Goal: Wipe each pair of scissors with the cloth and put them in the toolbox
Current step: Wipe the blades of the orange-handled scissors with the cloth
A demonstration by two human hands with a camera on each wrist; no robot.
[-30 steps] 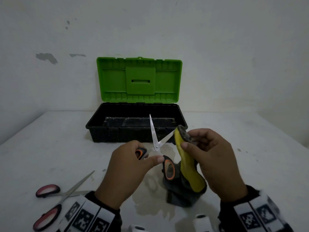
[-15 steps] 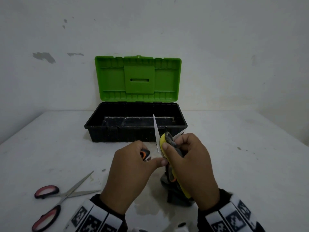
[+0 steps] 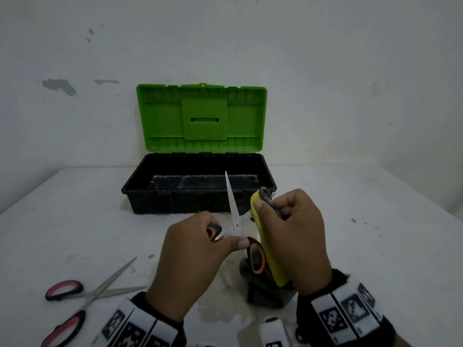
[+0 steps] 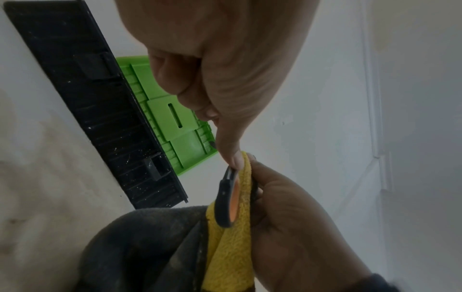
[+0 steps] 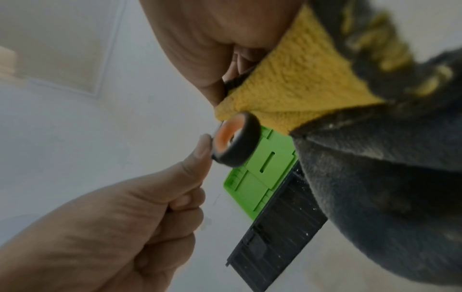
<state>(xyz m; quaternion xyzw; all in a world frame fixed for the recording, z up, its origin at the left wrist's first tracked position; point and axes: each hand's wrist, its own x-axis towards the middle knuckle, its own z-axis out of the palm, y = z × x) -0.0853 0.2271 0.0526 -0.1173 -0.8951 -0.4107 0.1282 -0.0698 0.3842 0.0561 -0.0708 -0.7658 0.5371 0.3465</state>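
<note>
My left hand [image 3: 200,249] grips the orange-and-black scissors [image 3: 233,209] by a handle, blades spread and pointing up. One handle loop [image 4: 228,199] [image 5: 235,141] hangs below my thumb. My right hand [image 3: 290,236] pinches the yellow-and-grey cloth [image 3: 269,246] [image 4: 232,247] [image 5: 295,83] around the right blade, which the cloth hides. The cloth's lower end rests on the table. The toolbox [image 3: 200,196] stands open behind the hands, black tray and raised green lid [image 3: 201,118].
A second pair of scissors [image 3: 82,296] with red-and-black handles lies open at the near left of the white table [image 3: 363,234]. A wet patch [image 3: 220,309] spreads under my hands. A wall stands right behind the toolbox.
My right hand slid the cloth down along the right blade toward the pivot, then back up toward the tip. The left hand kept holding the scissors in place.
</note>
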